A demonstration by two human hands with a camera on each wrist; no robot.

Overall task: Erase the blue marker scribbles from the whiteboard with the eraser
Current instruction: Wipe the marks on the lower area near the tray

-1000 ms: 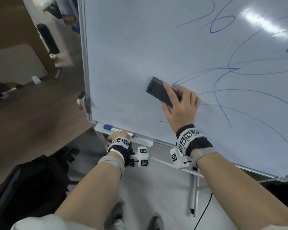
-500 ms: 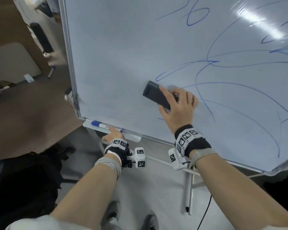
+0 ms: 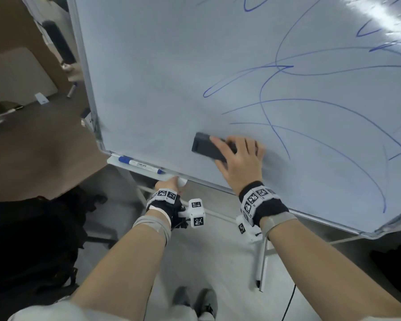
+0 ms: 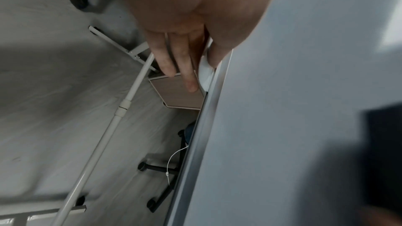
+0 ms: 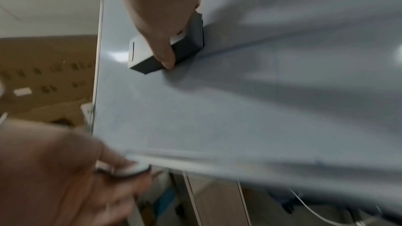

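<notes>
Left of and above the right hand (image 3: 240, 158) the whiteboard (image 3: 162, 72) lies bare, while below it the tray (image 3: 116, 163), marker (image 3: 139, 164) and left hand (image 3: 169, 183) crowd the edge.

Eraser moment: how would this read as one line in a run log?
right hand: holds eraser against whiteboard | left hand: holds tray end | scribbles: many remain | marker: in tray
</notes>
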